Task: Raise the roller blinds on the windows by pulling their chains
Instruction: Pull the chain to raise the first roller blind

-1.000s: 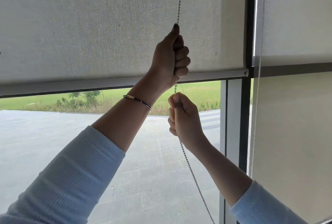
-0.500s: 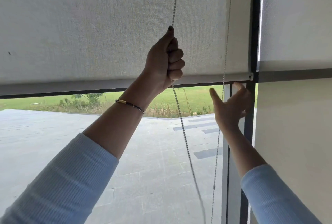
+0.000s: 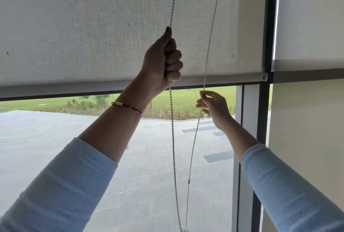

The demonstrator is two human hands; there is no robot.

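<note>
Left hand (image 3: 163, 62) grip: fist pressed tight around front chain strand (image 3: 172, 120), up against blind (image 3: 93, 27). Right hand (image 3: 214, 107) pinching rear strand (image 3: 208, 45) at blind's bottom bar (image 3: 55, 88). We'd pull one strand only, straight down, steady; blind roughly half raised.
</note>
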